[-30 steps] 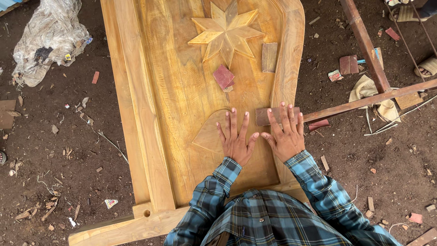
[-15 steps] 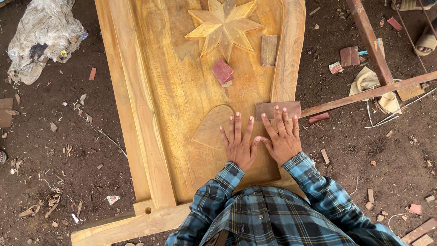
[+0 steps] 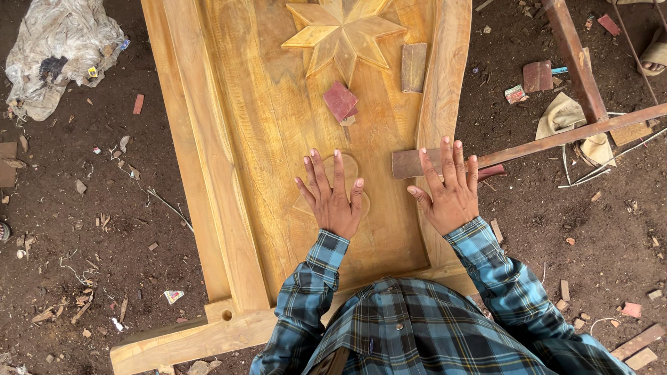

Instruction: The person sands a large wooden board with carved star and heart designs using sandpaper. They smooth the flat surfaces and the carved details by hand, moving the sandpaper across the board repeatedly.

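In the head view, both hands are lying flat and spread on a carved wooden door panel (image 3: 278,139), and over the last second they have been sliding up the board toward twelve o'clock while the camera draws closer. The left hand (image 3: 333,194) is pressing wide-fingered and empty on a raised heart-shaped carving (image 3: 306,205); the right hand (image 3: 448,187) is spreading its fingers over a brown sheet of sandpaper (image 3: 410,163), which is moving with it, so the rubbing seems to be working along the panel's right edge. At twelve o'clock from the hands an eight-pointed star carving (image 3: 344,31) is standing proud, with a red sanding block (image 3: 340,101) and another sandpaper piece (image 3: 414,67) lying loose below it. The curved right rail (image 3: 445,90) is running just under the right hand, and a rusty metal bar (image 3: 570,135) is reaching in from three o'clock, nearly touching the fingertips. The open room is lying toward nine o'clock, across bare panel.
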